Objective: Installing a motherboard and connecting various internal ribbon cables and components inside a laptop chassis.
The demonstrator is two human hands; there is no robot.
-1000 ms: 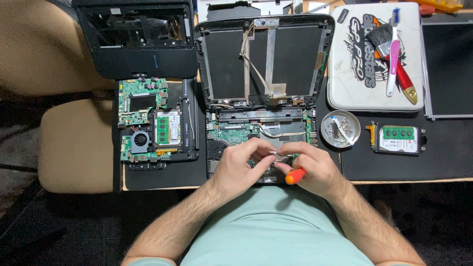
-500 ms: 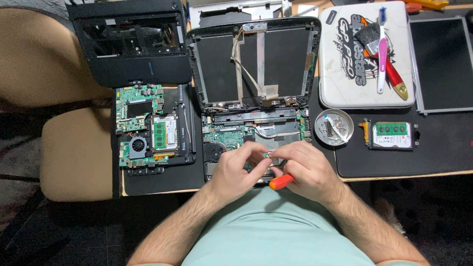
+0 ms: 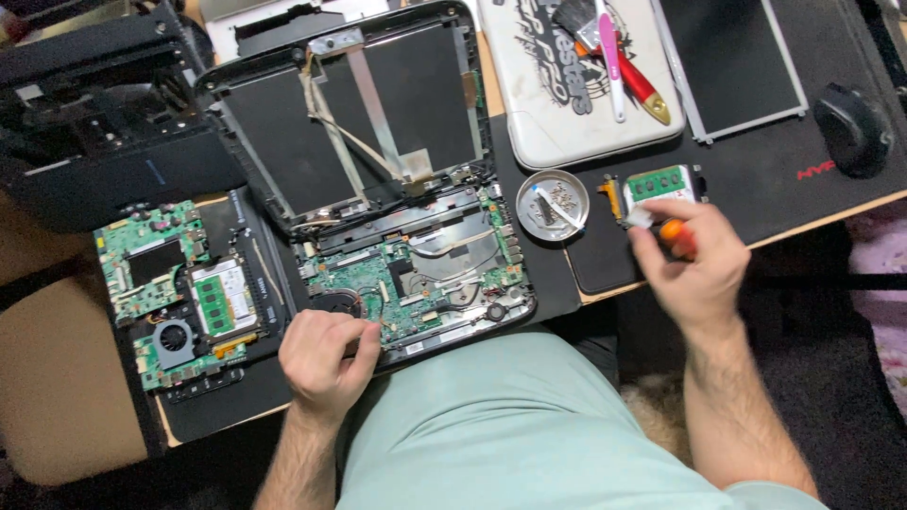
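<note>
**Both hands at the gutted laptop**

While I look straight down from my head camera, my left hand (image 3: 326, 364) rests on the near left corner of the opened laptop base (image 3: 416, 274), fingers curled together and pressing on the green motherboard (image 3: 378, 283) just beside the round fan opening; I cannot tell whether anything small is pinched under them. My right hand (image 3: 694, 260) is off to the right, well apart from the laptop, over the edge of the black desk mat (image 3: 756, 179). Its fingers are clamped around an orange-handled screwdriver (image 3: 673, 229), and the fingertips also touch a small white piece at the corner of the small drive with a green circuit board (image 3: 658, 184).

Just left of that drive sits a round metal dish (image 3: 553, 205) with small bits in it. The laptop's lid (image 3: 354, 118) lies open and flat behind the base, screen panel removed, with flat ribbon cables crossing the bare back. Left of the laptop lies a second green board (image 3: 179, 293) with a memory stick and a small fan, on a dark tray. Farther back on the right is a white laptop cover (image 3: 576, 94) carrying a red-handled brush and a white-and-pink pen-like tool. Beside it lie a bare screen panel (image 3: 737, 57) and a black mouse (image 3: 850, 127).
</note>
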